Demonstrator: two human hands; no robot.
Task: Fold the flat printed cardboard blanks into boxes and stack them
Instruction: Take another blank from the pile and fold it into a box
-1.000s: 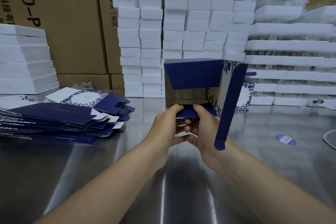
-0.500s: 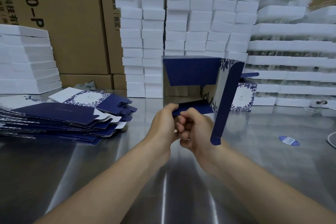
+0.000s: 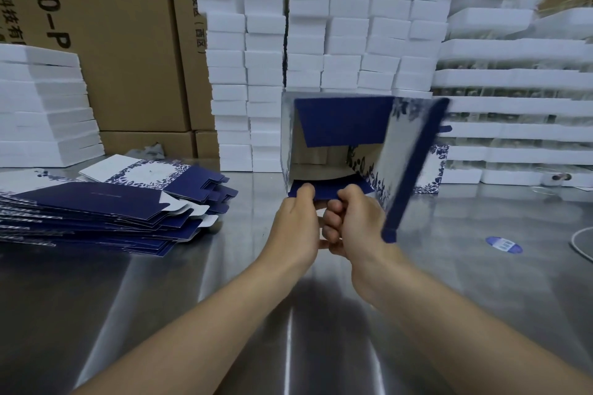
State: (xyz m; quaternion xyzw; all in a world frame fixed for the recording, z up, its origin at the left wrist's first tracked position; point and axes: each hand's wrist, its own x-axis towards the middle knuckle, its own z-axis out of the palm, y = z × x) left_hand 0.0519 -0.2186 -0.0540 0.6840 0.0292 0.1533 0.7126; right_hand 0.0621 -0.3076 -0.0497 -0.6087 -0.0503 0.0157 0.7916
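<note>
- The box is held in the air in front of the foam stack, clear of the tabletop, with its open end facing the person.
- Left hand: thumb on top of the bottom flap and fingers under it, so this grip pinches the flap's near edge.
- Right hand: thumb on the same flap with the fingers curled into a fist below, also a pinching grip.
- Change over the last second: the right fingers, which were wrapped around the flap's front, have tucked underneath it. The box has risen slightly toward the foam stack.
- The long side flap hangs loose at the right and is motion-blurred; its lower tip sits higher than before.
- My reading: the bottom is being closed. The side flap is not yet folded, so this box is not ready to stack.
- The flat blanks wait in a pile to the left and in front of the foam stack.
</note>
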